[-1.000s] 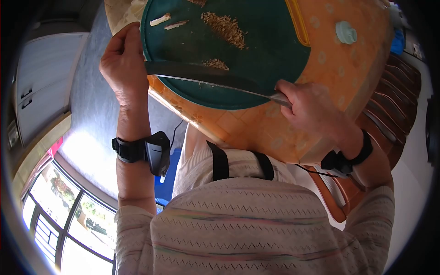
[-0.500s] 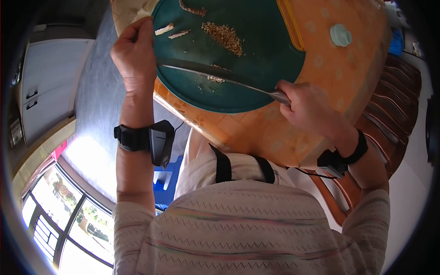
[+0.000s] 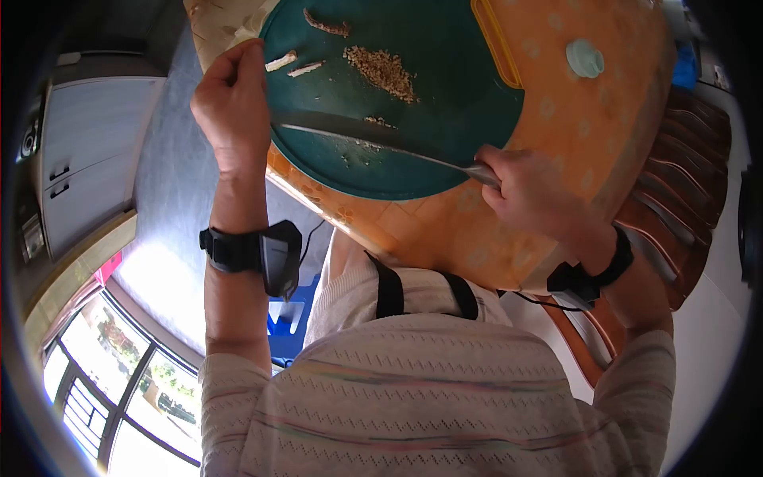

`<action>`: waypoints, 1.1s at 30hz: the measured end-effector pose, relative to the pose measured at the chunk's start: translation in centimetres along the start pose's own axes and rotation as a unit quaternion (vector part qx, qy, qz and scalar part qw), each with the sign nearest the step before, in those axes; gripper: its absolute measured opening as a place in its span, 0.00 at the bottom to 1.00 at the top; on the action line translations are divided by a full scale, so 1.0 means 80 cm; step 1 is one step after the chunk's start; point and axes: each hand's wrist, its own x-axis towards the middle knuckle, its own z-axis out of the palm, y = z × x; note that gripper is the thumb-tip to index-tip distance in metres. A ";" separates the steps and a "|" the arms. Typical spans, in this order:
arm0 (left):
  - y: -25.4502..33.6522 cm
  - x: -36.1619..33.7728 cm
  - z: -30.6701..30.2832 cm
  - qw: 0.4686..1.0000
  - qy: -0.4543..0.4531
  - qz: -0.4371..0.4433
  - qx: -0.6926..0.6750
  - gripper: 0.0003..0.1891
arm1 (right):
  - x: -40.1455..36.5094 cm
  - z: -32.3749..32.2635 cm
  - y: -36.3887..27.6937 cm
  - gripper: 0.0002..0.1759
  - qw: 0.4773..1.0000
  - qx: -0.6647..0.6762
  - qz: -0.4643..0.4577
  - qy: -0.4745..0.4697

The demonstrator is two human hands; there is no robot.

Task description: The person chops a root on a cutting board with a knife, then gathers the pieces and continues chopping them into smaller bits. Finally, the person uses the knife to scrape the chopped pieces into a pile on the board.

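Note:
My right hand (image 3: 524,189) grips the handle of a long kitchen knife (image 3: 342,127), whose blade reaches left across a round green cutting board (image 3: 469,103). Small pale crumbs (image 3: 362,145) lie around the blade. Beyond it is a heap of chopped brown bits (image 3: 381,73). My left hand (image 3: 237,107) is closed in a pinch at the board's left edge, close to the knife's tip; what its fingers hold is hidden. Two short pale pieces (image 3: 280,61) lie just right of those fingers. A longer brown, wrinkled piece (image 3: 326,25) rests farther back on the board.
The board lies on a table with an orange patterned cover (image 3: 548,103). A yellow handle (image 3: 498,44) lies along the board's right side, and a pale green cap-like item (image 3: 585,59) stands farther right. Brown slatted seating (image 3: 675,191) is beside the table.
The view has shifted slightly, so the board and its contents sit a little lower and left. The blade looks broader and tilted differently. Both hands keep their closed shape.

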 end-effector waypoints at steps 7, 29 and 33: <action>-0.001 -0.008 0.010 0.998 0.008 0.021 0.063 0.08 | 0.000 0.007 0.003 0.09 0.998 -0.062 0.012 -0.022; 0.013 -0.010 0.004 0.997 -0.016 0.064 0.034 0.07 | -0.005 0.017 0.012 0.09 1.000 0.008 -0.010 0.028; 0.013 -0.010 -0.006 0.999 -0.015 0.028 -0.045 0.08 | -0.016 0.010 -0.013 0.10 1.000 0.000 -0.005 -0.002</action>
